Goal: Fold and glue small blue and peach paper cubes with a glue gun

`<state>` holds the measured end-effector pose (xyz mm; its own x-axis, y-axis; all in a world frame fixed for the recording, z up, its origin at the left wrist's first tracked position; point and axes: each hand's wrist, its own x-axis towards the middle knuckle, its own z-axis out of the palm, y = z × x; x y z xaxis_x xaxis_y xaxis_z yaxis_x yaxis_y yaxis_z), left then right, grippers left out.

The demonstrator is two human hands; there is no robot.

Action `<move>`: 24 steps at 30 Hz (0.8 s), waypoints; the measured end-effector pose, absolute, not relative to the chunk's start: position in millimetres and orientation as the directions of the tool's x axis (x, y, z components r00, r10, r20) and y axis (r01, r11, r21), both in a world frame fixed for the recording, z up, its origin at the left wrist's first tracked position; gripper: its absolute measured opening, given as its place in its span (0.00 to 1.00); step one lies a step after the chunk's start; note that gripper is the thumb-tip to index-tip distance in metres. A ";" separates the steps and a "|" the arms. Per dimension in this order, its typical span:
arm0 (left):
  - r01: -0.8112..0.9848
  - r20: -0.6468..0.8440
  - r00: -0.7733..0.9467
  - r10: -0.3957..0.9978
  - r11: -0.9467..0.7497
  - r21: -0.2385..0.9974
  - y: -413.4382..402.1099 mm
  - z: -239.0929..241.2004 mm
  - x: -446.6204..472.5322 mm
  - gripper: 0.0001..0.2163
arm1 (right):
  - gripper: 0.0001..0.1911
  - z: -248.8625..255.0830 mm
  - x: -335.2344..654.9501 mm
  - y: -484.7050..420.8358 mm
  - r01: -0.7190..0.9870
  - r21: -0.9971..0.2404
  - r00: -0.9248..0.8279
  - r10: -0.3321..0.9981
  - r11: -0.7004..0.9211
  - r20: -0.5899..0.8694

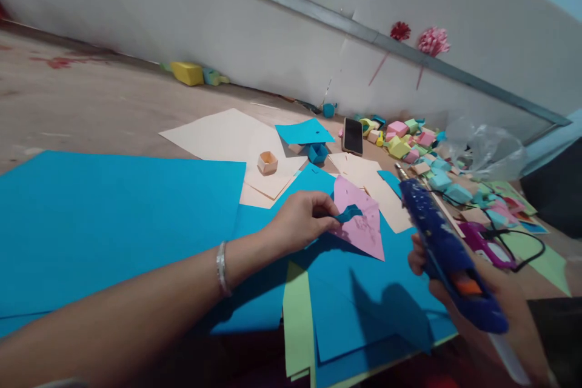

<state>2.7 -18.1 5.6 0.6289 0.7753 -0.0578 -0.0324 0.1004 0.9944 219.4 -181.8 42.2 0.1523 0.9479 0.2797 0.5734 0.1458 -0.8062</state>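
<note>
My left hand pinches a small folded blue paper strip between thumb and fingers. The strip is just above or touching a pink paper sheet marked with glue-like spots. A blue hot glue gun is gripped in my right hand, its nozzle tipped up and away. A clear glue stick sticks out of the gun's rear end. Beneath both hands lie large blue paper sheets. A small peach paper box and a small blue paper box stand beyond my left hand.
A phone lies near the wall, beside a heap of small coloured paper boxes and a clear plastic bag. At the right is a purple device with a black cable. Paper flowers lean on the wall.
</note>
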 end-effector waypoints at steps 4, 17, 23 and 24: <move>0.012 -0.035 0.603 0.797 0.035 0.999 -19.1 8.0 2.7 0.04 | 0.20 45.2 207.4 -163.8 0.538 -0.821 0.078 0.958 0.192 0.276; 0.020 0.058 0.624 0.779 -0.091 0.996 -20.5 4.5 2.9 0.04 | 0.21 37.5 188.0 -130.5 0.380 -0.918 0.147 0.972 0.117 0.184; 0.073 0.097 0.610 0.786 -0.178 0.981 -20.6 5.6 2.2 0.04 | 0.20 34.8 187.1 -130.5 0.304 -0.944 0.094 0.982 0.129 0.164; 0.092 0.107 0.603 0.791 -0.202 0.975 -21.0 6.3 2.0 0.04 | 0.21 33.6 186.1 -130.7 0.290 -0.949 0.082 0.985 0.121 0.151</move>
